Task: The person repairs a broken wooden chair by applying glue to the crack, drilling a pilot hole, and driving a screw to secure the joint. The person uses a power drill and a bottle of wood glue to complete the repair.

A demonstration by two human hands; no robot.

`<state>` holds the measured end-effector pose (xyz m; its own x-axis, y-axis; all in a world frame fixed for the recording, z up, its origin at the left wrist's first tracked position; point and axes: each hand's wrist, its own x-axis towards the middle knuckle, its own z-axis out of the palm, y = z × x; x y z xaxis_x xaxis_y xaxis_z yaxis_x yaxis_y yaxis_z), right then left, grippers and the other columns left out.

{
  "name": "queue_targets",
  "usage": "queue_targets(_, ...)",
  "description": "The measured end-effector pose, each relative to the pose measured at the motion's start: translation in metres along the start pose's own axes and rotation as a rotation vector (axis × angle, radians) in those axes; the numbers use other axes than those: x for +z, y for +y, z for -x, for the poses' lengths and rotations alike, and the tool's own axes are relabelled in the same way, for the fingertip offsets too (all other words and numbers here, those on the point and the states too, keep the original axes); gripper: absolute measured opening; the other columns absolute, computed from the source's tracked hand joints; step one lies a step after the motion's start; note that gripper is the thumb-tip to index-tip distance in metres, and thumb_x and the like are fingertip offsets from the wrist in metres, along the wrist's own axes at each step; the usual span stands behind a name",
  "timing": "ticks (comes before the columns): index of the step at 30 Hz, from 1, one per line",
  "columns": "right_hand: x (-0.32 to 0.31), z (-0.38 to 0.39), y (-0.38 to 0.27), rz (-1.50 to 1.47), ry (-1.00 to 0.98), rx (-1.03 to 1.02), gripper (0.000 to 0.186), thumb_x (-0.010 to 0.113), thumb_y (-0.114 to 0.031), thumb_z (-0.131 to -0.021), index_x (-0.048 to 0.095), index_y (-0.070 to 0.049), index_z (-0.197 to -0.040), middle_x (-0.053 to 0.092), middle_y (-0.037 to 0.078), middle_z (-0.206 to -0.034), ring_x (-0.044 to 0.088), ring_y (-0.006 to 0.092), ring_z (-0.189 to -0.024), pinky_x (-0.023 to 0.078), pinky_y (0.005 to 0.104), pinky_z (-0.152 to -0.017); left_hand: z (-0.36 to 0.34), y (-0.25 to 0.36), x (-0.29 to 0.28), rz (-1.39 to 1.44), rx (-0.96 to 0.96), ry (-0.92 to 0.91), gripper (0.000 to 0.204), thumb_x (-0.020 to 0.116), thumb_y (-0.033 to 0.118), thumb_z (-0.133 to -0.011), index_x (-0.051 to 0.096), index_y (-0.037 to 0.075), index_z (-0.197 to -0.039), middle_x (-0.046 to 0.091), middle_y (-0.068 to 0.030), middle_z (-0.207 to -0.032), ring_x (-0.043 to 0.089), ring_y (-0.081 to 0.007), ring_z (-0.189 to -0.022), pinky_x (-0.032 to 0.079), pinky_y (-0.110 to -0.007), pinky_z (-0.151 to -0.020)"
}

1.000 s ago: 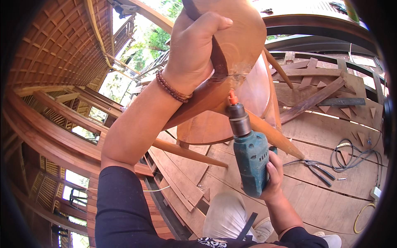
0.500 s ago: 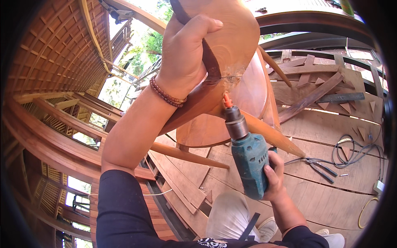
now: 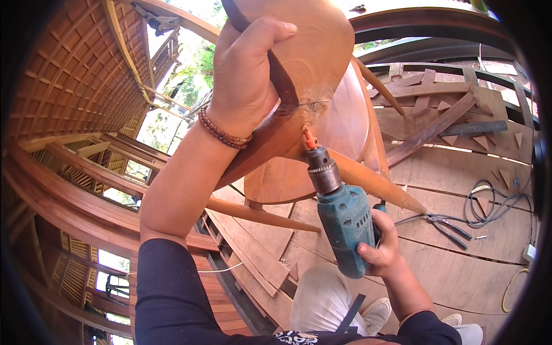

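My left hand [image 3: 246, 72] is closed round the dark edge of a wooden chair's curved backrest [image 3: 313, 43], its thumb lying over the face. Beaded bracelets circle that wrist. In my right hand [image 3: 382, 244] is a teal power drill [image 3: 345, 227], pointing up and away from me. An orange-red bit [image 3: 310, 140] sits in its metal chuck [image 3: 323, 169]. The bit's tip meets the wood, or nearly so, just below a rough joint [image 3: 313, 104] with shavings on it. Beyond lies the chair's smooth round seat [image 3: 339, 123], the chair tipped so its tapered legs [image 3: 376, 183] splay outward.
Pliers [image 3: 448, 230] and a coiled black cable [image 3: 489, 210] lie on the plank floor [image 3: 460, 276] at right. Wood offcuts [image 3: 437, 129] are piled behind them. Long reddish beams [image 3: 69, 201] run along the left. My knee [image 3: 316, 305] is close below the drill.
My left hand and the backrest have shifted slightly left. The drill's front end has swung a little left, its bit still at the wood near the joint. Both grips stay the same.
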<state>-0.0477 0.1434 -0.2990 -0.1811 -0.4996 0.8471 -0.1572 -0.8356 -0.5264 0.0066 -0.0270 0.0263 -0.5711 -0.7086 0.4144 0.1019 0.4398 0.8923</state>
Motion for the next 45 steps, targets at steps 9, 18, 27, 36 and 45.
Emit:
queue_targets(9,-0.006,0.007,-0.004,-0.222,0.056,0.182,0.062,0.081,-0.025,-0.071,0.054,-0.028,-0.128,0.046,0.028,-0.134,0.058,0.0422,-0.105,0.047,0.0517,-0.084,0.002,0.000,-0.004,-0.016,0.021,0.015,0.028,0.058,0.008,-0.086,0.058,-0.002,-0.112,0.064,-0.0110,-0.106,0.063,-0.0244,-0.101,0.050,-0.039,-0.093)
queue_targets(18,0.007,0.065,-0.033,-0.839,0.316,0.586,0.075,0.081,-0.028,-0.075,0.040,-0.021,-0.138,0.044,0.026,-0.136,0.056,0.0378,-0.113,0.049,0.0515,-0.091,-0.002,0.002,0.002,0.012,0.001,0.005,0.032,0.061,0.003,-0.083,0.056,0.000,-0.115,0.064,-0.0100,-0.106,0.064,-0.0224,-0.097,0.052,-0.036,-0.085)
queue_targets(27,-0.103,0.002,-0.067,0.015,0.514,0.275,0.081,0.071,-0.038,-0.079,0.032,0.000,-0.139,0.052,0.016,-0.114,0.053,0.0277,-0.105,0.043,0.0482,-0.096,0.022,0.023,0.004,-0.629,-0.150,0.063,0.034,0.063,0.026,-0.091,0.061,-0.001,-0.112,0.068,-0.0088,-0.098,0.066,-0.0204,-0.091,0.052,-0.034,-0.081)
queue_targets(36,-0.186,-0.036,-0.054,-0.271,0.389,0.054,0.101,0.075,-0.048,-0.072,0.027,-0.003,-0.149,0.045,0.018,-0.129,0.053,0.0305,-0.114,0.035,0.0582,-0.108,0.069,0.035,0.019,-1.590,-0.323,-0.193,0.061,0.064,0.041,-0.089,0.050,-0.003,-0.129,0.068,-0.0211,-0.104,0.065,-0.0363,-0.100,0.050,-0.041,-0.088)
queue_targets(45,-0.171,0.015,-0.039,0.023,0.414,0.487,0.087,0.066,-0.046,-0.083,0.023,-0.007,-0.148,0.048,0.021,-0.134,0.058,0.0330,-0.114,0.047,0.0497,-0.096,0.066,0.050,-0.003,-1.078,-0.299,-0.360,0.076,0.067,0.031,-0.087,0.032,-0.004,-0.145,0.055,-0.0182,-0.133,0.057,-0.0306,-0.121,0.046,-0.040,-0.100)
